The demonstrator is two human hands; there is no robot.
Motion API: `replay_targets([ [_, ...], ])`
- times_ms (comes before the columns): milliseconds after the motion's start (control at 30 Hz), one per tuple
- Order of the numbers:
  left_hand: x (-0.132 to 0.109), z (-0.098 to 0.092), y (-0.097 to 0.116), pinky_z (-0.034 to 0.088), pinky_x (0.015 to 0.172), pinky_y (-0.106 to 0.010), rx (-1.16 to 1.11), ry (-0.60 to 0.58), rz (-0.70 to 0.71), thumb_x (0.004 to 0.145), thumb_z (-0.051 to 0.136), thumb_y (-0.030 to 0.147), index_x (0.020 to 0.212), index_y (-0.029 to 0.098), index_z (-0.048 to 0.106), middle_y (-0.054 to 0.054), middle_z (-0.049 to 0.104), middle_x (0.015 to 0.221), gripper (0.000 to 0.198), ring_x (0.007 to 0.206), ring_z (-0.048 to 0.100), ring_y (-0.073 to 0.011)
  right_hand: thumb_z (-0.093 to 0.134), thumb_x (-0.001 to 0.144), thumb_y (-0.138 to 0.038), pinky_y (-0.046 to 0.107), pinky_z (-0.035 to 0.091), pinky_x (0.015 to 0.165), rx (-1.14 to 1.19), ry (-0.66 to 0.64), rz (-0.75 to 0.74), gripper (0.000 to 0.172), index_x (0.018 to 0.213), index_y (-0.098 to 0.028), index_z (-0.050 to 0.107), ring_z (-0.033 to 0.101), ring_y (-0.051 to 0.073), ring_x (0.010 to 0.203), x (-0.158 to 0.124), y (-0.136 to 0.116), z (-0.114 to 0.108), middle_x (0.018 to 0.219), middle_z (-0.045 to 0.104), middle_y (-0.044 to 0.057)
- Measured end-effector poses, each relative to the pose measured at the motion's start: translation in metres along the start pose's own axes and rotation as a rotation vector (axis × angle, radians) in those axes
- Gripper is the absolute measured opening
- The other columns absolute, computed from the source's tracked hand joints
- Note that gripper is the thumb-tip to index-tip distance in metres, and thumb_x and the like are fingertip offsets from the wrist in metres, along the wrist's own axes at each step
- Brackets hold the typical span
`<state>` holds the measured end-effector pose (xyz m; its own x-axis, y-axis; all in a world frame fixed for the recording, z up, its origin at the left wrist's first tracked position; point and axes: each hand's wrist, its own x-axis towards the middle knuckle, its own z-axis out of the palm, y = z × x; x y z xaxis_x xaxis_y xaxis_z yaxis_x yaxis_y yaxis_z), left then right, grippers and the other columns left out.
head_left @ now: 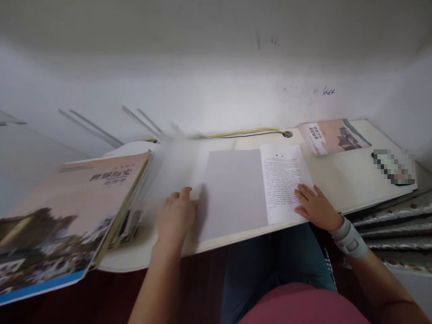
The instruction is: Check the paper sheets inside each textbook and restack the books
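Observation:
An open textbook (236, 189) lies on the white desk (340, 180) in front of me, its cover (70, 211) flipped out to the left. My left hand (177, 213) is at a blurred, moving page (168, 166); its fingers are smeared, so its grip is unclear. My right hand (315, 207) lies flat with fingers spread on the printed right page (281, 180). A white band (349, 238) wraps that wrist.
A second, closed textbook (334, 135) lies at the back right of the desk. A yellow cable (246, 132) runs along the wall to a hole. A blurred dark object (393, 166) sits at the right edge. My knees are under the desk.

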<state>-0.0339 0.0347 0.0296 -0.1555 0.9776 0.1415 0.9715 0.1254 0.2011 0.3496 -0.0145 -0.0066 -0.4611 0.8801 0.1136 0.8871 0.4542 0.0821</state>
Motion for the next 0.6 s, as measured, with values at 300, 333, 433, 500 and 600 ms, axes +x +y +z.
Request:
replay_targets([
  [300, -0.021, 0.043, 0.046, 0.031, 0.107, -0.049, -0.259, 0.054, 0.316, 0.091, 0.029, 0.049, 0.137, 0.002, 0.033, -0.026, 0.029, 0.146, 0.066, 0.136, 0.028, -0.0325, 0.040, 0.093, -0.037, 0.044, 0.028, 0.108, 0.041, 0.057, -0.003, 0.052, 0.133, -0.005, 0.045, 0.035, 0.028, 0.133, 0.021, -0.037, -0.007, 0.141, 0.042, 0.018],
  [333, -0.019, 0.049, 0.041, 0.030, 0.107, -0.050, -0.239, 0.043, 0.294, 0.090, 0.029, 0.053, 0.137, -0.002, 0.032, -0.029, 0.029, 0.145, 0.072, 0.137, 0.025, -0.0345, 0.041, 0.093, -0.039, 0.044, 0.028, 0.108, 0.051, 0.054, 0.007, 0.054, 0.133, -0.004, 0.045, 0.036, 0.028, 0.132, 0.022, -0.041, -0.004, 0.140, 0.043, 0.020],
  [433, -0.015, 0.063, 0.020, 0.027, 0.107, -0.054, -0.170, 0.035, 0.258, 0.088, 0.028, 0.058, 0.136, -0.007, 0.031, -0.033, 0.030, 0.142, 0.081, 0.137, 0.022, -0.0384, 0.043, 0.091, -0.046, 0.049, 0.026, 0.109, 0.065, 0.066, 0.042, 0.059, 0.131, -0.003, 0.046, 0.037, 0.031, 0.131, 0.024, -0.048, 0.003, 0.139, 0.044, 0.023],
  [500, -0.015, 0.068, 0.008, 0.025, 0.106, -0.058, -0.137, 0.052, 0.205, 0.089, 0.026, 0.057, 0.138, -0.005, 0.030, -0.032, 0.030, 0.142, 0.079, 0.137, 0.021, -0.0398, 0.043, 0.090, -0.049, 0.052, 0.022, 0.109, 0.064, 0.085, 0.058, 0.062, 0.131, -0.003, 0.046, 0.036, 0.032, 0.131, 0.023, -0.051, 0.006, 0.138, 0.043, 0.024],
  [600, -0.015, 0.071, -0.002, 0.025, 0.105, -0.059, -0.155, 0.035, 0.145, 0.090, 0.025, 0.054, 0.141, -0.001, 0.027, -0.029, 0.030, 0.144, 0.075, 0.137, 0.022, -0.0395, 0.044, 0.089, -0.052, 0.053, 0.020, 0.110, 0.066, 0.095, 0.081, 0.066, 0.131, -0.002, 0.047, 0.038, 0.032, 0.130, 0.022, -0.053, 0.007, 0.137, 0.044, 0.025],
])
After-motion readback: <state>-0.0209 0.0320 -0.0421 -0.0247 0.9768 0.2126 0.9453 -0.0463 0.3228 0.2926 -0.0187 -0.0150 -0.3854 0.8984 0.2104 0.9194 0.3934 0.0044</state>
